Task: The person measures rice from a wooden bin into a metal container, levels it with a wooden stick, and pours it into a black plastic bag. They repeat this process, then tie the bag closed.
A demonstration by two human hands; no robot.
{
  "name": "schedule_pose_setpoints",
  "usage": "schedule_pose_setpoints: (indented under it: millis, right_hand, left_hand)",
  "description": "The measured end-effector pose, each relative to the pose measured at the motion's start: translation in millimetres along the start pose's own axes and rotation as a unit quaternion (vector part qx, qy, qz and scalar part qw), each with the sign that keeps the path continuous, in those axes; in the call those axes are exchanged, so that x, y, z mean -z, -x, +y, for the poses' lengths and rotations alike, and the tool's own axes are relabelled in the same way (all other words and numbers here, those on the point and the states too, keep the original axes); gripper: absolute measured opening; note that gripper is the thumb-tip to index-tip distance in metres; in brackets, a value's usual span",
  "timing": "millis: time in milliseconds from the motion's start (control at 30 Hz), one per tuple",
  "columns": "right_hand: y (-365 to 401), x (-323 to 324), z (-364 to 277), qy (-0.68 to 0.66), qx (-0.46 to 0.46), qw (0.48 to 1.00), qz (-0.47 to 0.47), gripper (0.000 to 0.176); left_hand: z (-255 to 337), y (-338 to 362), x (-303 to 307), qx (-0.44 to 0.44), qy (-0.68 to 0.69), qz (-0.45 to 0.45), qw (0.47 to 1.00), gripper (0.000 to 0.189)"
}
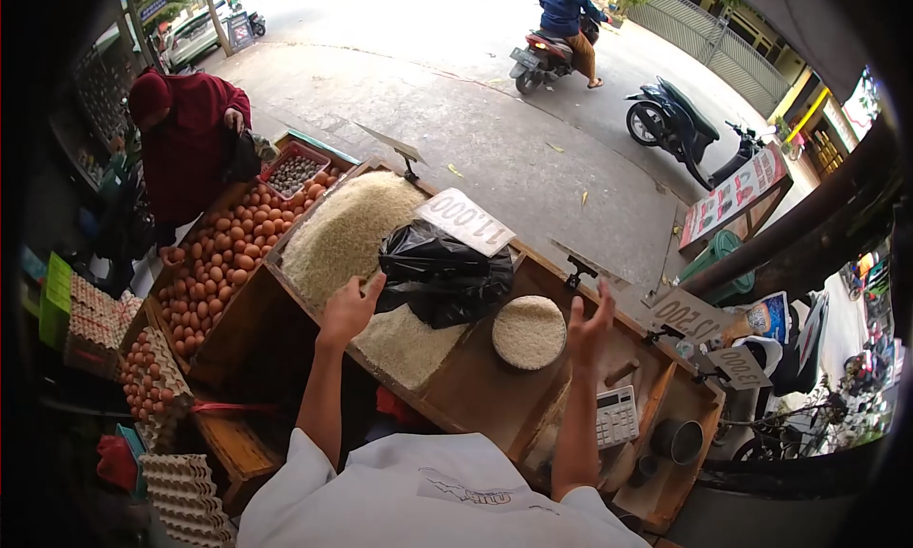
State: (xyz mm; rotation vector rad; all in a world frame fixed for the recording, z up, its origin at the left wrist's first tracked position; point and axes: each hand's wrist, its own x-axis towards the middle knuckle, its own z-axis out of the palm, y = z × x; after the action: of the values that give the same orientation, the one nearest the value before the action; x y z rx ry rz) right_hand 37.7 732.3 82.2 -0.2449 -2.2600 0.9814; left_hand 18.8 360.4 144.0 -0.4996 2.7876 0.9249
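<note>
My left hand [350, 310] reaches across the near edge of the wooden surface [495, 381] toward its left part, thumb and fingers a little apart. Its fingertips are right at the left side of the black plastic bag [445, 270]; from this feed I can't tell whether they touch it. The bag, crumpled, sits in the rice section against the far edge, with heaped rice [342, 226] to its left and lower rice on its near side. A price card [466, 221] reading 11.000 overlaps the top of it.

I have my right hand [592, 322] raised near the far edge, fingers spread and nothing between them. Between that hand and the bag stands a round container [529, 333] full of rice, close to the bag. A calculator [616, 417] lies below my right hand, toward the right end, and a dark cup [677, 440] is near the right edge. Past the left edge I see brown eggs [223, 263] piled up, with a person [185, 148] in dark red beside them.
</note>
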Motion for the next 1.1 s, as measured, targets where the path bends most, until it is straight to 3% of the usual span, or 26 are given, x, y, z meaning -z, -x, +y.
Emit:
schedule_pose_setpoints:
  millis: [33,67,133,167,200,233,300,333,400,433,467,533,567,600,633,667,733,767,800,900,933,1000,1100]
  right_hand:
    - [-3.9,-11.6,-34.2,-0.060,0.029,0.997,-0.044,0.053]
    - [-5.7,-25.7,-62.4,-0.119,0.055,0.988,-0.087,0.054]
    - [-9.3,-59.7,-100.2,-0.140,0.148,0.964,-0.171,0.055]
    - [-10.8,-72.8,-121.1,-0.149,0.170,0.949,-0.220,0.057]
    - [-13.0,-86.1,-139.9,-0.156,0.190,0.931,-0.268,0.059]
    - [-15.8,-104.7,-152.4,-0.150,0.186,0.934,-0.265,0.059]
    - [-20.8,-141.1,-163.4,-0.125,0.322,0.898,-0.273,0.048]
    - [-22.3,-155.2,-160.0,-0.116,0.318,0.902,-0.269,0.048]
    - [-36.3,-179.8,-155.0,-0.028,0.290,0.864,-0.411,0.032]
    - [-39.8,-182.1,-160.5,-0.070,0.266,0.891,-0.361,0.020]
    - [-44.5,-185.7,-161.4,-0.065,0.267,0.894,-0.354,0.020]
    - [-56.2,-186.8,-157.5,-0.141,0.133,0.924,-0.330,0.019]
    - [-63.0,-175.6,-166.6,-0.149,0.072,0.930,-0.329,0.015]
    - [-67.5,-173.5,-164.0,-0.191,-0.015,0.920,-0.342,0.011]
    - [-72.6,-171.7,-156.6,-0.209,-0.046,0.908,-0.360,0.012]
    - [-77.8,-168.8,-154.5,-0.227,-0.077,0.894,-0.378,0.014]
    - [-85.3,-155.3,-162.7,-0.251,-0.121,0.870,-0.405,0.015]
    - [-88.4,-151.2,-168.3,-0.276,-0.164,0.842,-0.434,0.018]
    - [-89.2,-154.4,-165.5,-0.276,-0.162,0.845,-0.428,0.018]
    - [-88.4,-170.0,-152.2,-0.490,-0.247,0.784,-0.291,0.024]
    - [-94.4,-170.2,-152.3,-0.489,-0.244,0.787,-0.287,0.024]
    - [-104.9,-167.6,-150.9,-0.587,-0.233,0.758,-0.164,0.025]
    - [-133.7,-161.8,-157.3,-0.591,-0.244,0.765,-0.081,0.025]
  left_hand:
    - [-7.1,-7.6,-6.3,0.004,0.035,-0.040,0.999,0.067]
    - [-14.8,-14.4,-15.4,0.004,0.034,-0.040,0.999,0.067]
    - [-27.3,-27.6,-37.0,-0.022,0.220,-0.085,0.971,0.055]
    - [-33.5,-34.6,-48.2,-0.026,0.221,-0.089,0.971,0.055]
    - [-38.9,-41.0,-59.0,-0.091,0.274,-0.080,0.954,0.048]
    - [-40.9,-45.2,-65.2,-0.153,0.326,-0.073,0.930,0.041]
    - [-30.0,-44.3,-61.5,-0.181,0.344,-0.057,0.919,0.036]
    - [-22.7,-44.9,-57.0,-0.208,0.361,-0.033,0.908,0.032]
    - [-14.4,-48.2,-50.3,-0.220,0.376,-0.025,0.900,0.031]
    - [-13.1,-48.6,-45.6,-0.222,0.387,-0.008,0.895,0.030]
    - [-12.0,-48.4,-39.3,-0.230,0.389,-0.011,0.892,0.030]
    - [-11.4,-45.1,-24.5,-0.200,0.244,-0.033,0.948,0.030]
    - [-8.6,-42.2,-14.4,-0.203,0.244,-0.036,0.948,0.030]
    - [-5.6,-38.4,-3.8,-0.162,0.183,-0.093,0.965,0.028]
    - [-6.4,-39.0,1.8,-0.121,0.118,-0.149,0.974,0.027]
    - [-11.4,-43.7,3.1,-0.123,0.118,-0.152,0.974,0.027]
    - [-22.2,-52.4,3.9,-0.136,0.037,-0.258,0.956,0.031]
    - [-26.9,-54.6,2.2,-0.141,0.036,-0.258,0.955,0.031]
    - [-32.0,-56.2,-0.4,-0.154,0.082,-0.246,0.953,0.030]
    - [-29.9,-62.0,-3.3,-0.220,0.209,-0.192,0.933,0.028]
    - [-22.9,-62.0,-2.3,-0.262,0.289,-0.149,0.909,0.027]
    - [-5.7,-65.2,-0.5,-0.268,0.340,-0.157,0.888,0.026]
    - [25.5,-79.6,-1.6,-0.289,0.409,-0.155,0.852,0.026]
